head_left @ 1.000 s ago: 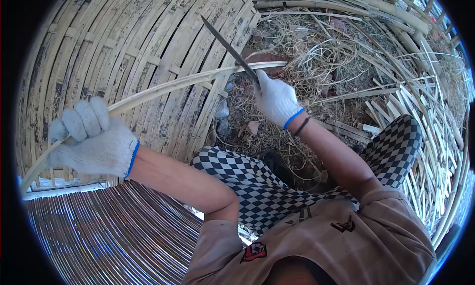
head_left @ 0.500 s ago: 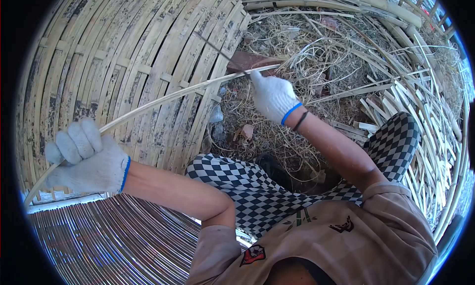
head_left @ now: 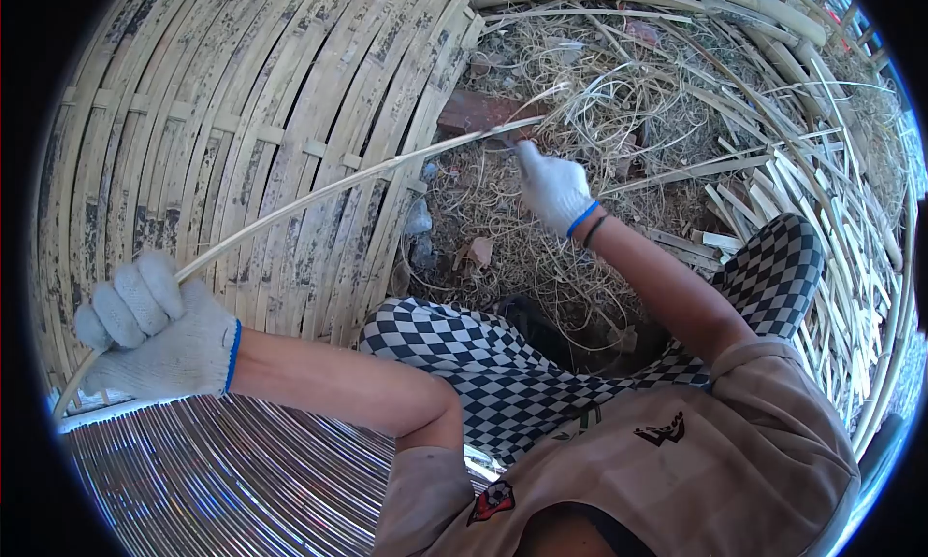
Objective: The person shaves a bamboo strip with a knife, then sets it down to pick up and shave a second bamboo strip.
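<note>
A long pale bamboo strip (head_left: 319,196) runs from the lower left up to the middle of the view, bowed slightly. My gloved left hand (head_left: 159,330) is closed around its lower part, and a short tail sticks out below the fist. Near the strip's far end, my gloved right hand (head_left: 556,192) is closed on a thin dark knife, its handle hidden by the glove. The blade lies against the strip and is hard to make out. A thin shaving curls up beside the strip's tip, above a reddish-brown block (head_left: 472,111) on the ground.
A woven bamboo panel (head_left: 242,103) fills the left side. Curly shavings (head_left: 619,113) cover the ground ahead. Several split bamboo pieces (head_left: 831,277) are heaped at the right, with long poles (head_left: 744,6) behind. A slatted surface (head_left: 222,470) lies at lower left.
My right hand has moved slightly right with the knife, whose blade no longer sticks out to the upper left. A shaving now rises at the strip's tip. My left hand has dropped slightly.
</note>
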`<move>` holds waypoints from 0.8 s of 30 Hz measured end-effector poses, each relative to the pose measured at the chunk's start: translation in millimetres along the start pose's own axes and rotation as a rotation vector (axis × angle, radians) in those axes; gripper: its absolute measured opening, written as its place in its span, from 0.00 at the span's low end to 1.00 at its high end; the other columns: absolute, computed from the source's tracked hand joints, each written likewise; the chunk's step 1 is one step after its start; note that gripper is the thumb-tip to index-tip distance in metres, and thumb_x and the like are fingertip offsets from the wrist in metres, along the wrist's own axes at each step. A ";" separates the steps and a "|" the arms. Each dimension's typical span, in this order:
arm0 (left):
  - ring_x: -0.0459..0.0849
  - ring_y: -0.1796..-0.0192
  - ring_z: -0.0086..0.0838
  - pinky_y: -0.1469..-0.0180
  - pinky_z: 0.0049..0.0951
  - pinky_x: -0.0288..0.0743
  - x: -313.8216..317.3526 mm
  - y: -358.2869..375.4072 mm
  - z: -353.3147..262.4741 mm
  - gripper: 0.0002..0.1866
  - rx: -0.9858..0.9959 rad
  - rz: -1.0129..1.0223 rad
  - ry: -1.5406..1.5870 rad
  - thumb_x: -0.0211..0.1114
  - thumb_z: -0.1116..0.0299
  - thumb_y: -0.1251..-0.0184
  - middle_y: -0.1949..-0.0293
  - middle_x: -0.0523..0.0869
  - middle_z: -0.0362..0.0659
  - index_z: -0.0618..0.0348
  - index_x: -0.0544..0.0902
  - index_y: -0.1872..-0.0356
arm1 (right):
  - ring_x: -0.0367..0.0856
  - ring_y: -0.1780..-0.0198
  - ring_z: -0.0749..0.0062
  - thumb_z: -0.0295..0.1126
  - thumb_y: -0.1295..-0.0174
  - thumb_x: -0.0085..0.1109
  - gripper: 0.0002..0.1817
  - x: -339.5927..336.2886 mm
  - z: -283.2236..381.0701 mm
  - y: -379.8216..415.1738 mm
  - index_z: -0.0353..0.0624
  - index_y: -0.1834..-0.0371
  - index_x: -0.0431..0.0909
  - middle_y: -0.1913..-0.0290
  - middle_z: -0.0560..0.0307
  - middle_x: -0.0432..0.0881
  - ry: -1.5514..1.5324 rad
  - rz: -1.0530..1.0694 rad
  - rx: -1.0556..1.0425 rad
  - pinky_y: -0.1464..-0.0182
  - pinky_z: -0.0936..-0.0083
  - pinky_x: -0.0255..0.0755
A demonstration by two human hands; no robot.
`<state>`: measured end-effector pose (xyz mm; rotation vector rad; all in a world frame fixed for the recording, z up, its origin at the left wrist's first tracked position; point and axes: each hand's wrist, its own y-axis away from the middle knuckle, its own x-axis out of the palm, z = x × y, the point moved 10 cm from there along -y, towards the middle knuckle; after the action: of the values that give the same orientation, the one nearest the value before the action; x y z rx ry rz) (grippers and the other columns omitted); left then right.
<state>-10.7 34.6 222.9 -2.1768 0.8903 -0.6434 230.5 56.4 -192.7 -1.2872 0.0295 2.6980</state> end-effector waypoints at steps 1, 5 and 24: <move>0.49 0.85 0.19 0.81 0.27 0.44 -1.9 2.6 -1.5 0.37 -0.005 0.000 0.010 0.32 0.20 0.30 0.87 0.54 0.30 0.41 0.59 0.84 | 0.90 0.60 0.46 0.32 0.38 0.60 0.13 28.1 -48.4 -11.7 0.40 0.52 0.73 0.63 0.42 0.88 0.030 0.041 0.160 0.59 0.51 0.81; 0.50 0.85 0.19 0.82 0.27 0.45 12.8 -1.7 -3.2 0.38 0.023 0.039 -0.028 0.30 0.19 0.31 0.87 0.55 0.29 0.41 0.61 0.83 | 0.88 0.50 0.42 0.36 0.37 0.61 0.17 60.7 -140.1 -31.0 0.39 0.49 0.76 0.53 0.35 0.87 0.150 0.174 0.278 0.49 0.52 0.81; 0.66 0.90 0.09 0.85 0.12 0.60 4.0 10.8 -12.8 0.22 0.088 0.059 0.126 0.61 0.52 0.26 0.92 0.68 0.22 0.41 0.70 0.84 | 0.88 0.57 0.37 0.37 0.30 0.52 0.15 118.1 -180.2 4.4 0.38 0.47 0.70 0.62 0.33 0.87 0.068 0.059 0.492 0.55 0.44 0.79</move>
<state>-20.7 20.7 223.8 -2.0420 0.9692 -0.7825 295.6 52.2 -398.0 -1.2270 0.7002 2.4608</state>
